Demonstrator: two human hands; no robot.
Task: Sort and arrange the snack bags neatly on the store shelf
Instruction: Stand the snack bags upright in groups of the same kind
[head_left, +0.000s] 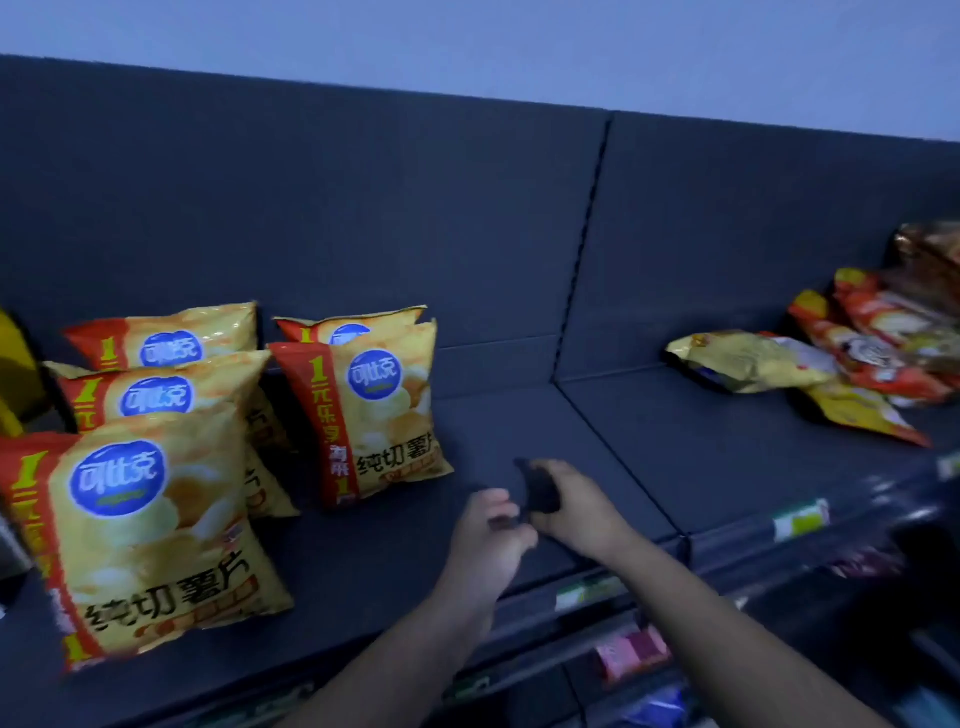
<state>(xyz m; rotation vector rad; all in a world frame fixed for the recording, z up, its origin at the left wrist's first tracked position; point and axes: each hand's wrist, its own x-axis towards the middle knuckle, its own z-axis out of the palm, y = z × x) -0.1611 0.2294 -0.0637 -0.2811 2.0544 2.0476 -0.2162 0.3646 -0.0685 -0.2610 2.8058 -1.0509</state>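
Observation:
Several yellow-and-red chip bags stand upright in two rows on the left of the dark shelf (519, 431): a front bag (150, 540), bags behind it (156, 400), and a second row (379, 410). At the right, a loose pile of snack bags (831, 358) lies flat, among them a crumpled gold bag (748, 364). My right hand (576, 512) grips a small dark object (540, 491) over the shelf's front middle. My left hand (488, 540) meets it from the left, fingers curled on the object's lower end. What the object is cannot be made out.
The shelf's back panel (363, 218) rises behind the bags, with a vertical seam (587, 249) between two sections. Price tags (800, 519) line the front rail. Lower shelves hold pink and blue packs (631, 652). Bare shelf lies between the standing bags and the pile.

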